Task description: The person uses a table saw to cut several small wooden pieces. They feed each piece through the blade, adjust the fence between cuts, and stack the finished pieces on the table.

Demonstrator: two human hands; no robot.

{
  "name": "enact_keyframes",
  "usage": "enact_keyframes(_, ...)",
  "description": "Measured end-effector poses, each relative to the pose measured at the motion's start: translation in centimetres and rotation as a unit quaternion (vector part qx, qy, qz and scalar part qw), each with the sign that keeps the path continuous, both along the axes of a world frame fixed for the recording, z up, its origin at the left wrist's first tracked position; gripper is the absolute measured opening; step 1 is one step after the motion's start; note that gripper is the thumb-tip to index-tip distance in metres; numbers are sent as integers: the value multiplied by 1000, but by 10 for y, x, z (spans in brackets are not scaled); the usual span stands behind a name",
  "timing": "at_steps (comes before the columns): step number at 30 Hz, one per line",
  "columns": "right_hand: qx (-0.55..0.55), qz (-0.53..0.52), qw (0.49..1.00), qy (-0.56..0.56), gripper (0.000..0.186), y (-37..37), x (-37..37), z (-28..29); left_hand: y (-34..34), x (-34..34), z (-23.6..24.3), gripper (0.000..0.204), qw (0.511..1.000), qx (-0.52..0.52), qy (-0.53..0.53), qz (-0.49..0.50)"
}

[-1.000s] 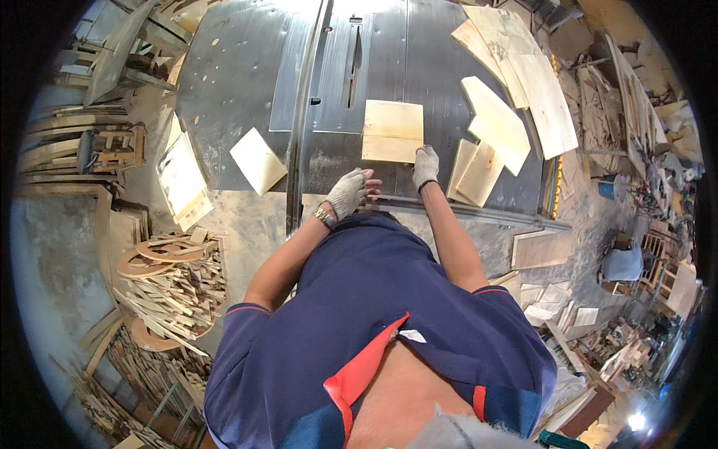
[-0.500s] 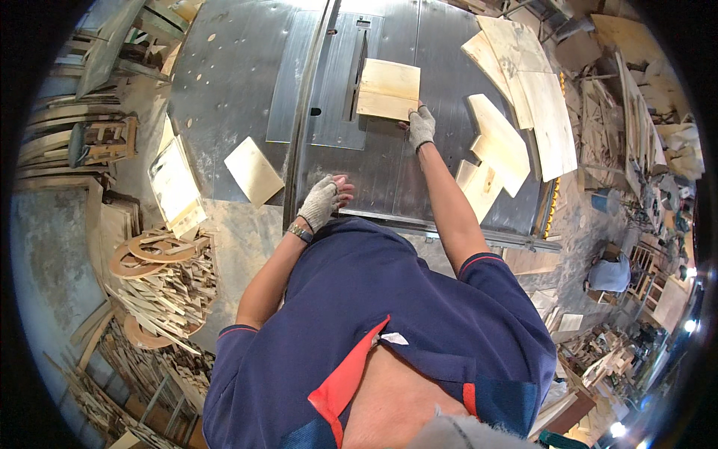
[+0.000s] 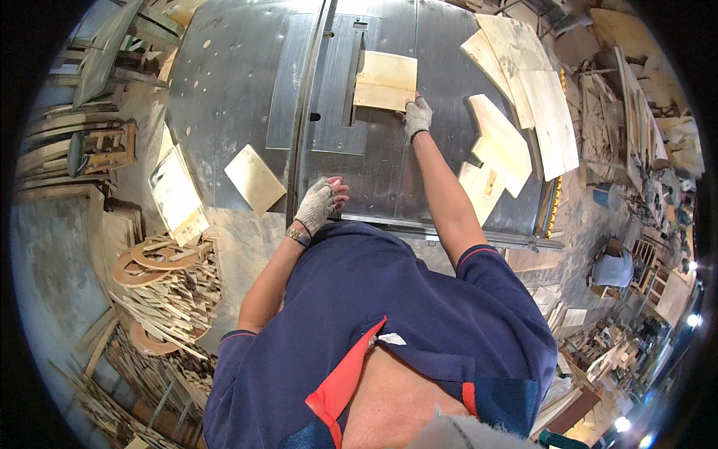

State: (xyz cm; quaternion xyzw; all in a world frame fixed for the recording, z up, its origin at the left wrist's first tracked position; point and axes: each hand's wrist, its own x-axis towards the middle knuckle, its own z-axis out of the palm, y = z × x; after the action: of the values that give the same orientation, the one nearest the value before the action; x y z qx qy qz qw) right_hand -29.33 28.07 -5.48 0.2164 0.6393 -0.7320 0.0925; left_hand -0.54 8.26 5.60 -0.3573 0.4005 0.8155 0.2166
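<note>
A pale rectangular wood panel (image 3: 385, 80) lies flat on the grey metal saw table (image 3: 224, 90), its left edge at the blade slot (image 3: 351, 75). My right hand (image 3: 417, 117), in a grey fingerless glove, presses on the panel's near right corner with the arm stretched out. My left hand (image 3: 318, 204), gloved the same way, rests on the table's near edge with fingers loosely curled and nothing in it. A metal rail (image 3: 307, 112) runs along the table left of the slot.
A small square wood piece (image 3: 255, 178) lies on the table to the left. Several cut panels (image 3: 516, 120) are stacked on the right side. Offcuts and curved wooden scraps (image 3: 161, 284) pile on the floor at left; more lumber lies at right.
My right hand has pushed the wood panel farther away along the blade slot, the arm stretching out. My left hand stayed near the table's front edge.
</note>
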Motion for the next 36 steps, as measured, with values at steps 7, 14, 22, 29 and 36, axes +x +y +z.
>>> enact_keyframes(7, 43, 9, 999, 13, 46, -3, -10, -3, -4, 1, -1, 37, 1000, -5, -2, 13)
enact_keyframes(14, 39, 6, 998, 38, 44, -5, -19, -6, -7, 2, -1, 37, 1000, -9, -6, 22)
enact_keyframes(22, 14, -5, 1000, 8, 42, -1, -22, -2, -7, -3, -5, 36, 1000, 3, -2, 27)
enact_keyframes(29, -41, -15, 999, -19, 42, 38, 55, 4, 1, -17, -18, 35, 999, -35, -5, -21)
enact_keyframes(36, -93, 5, 991, -94, 42, 80, 200, 24, 22, -11, -30, 41, 982, -184, -16, -36)
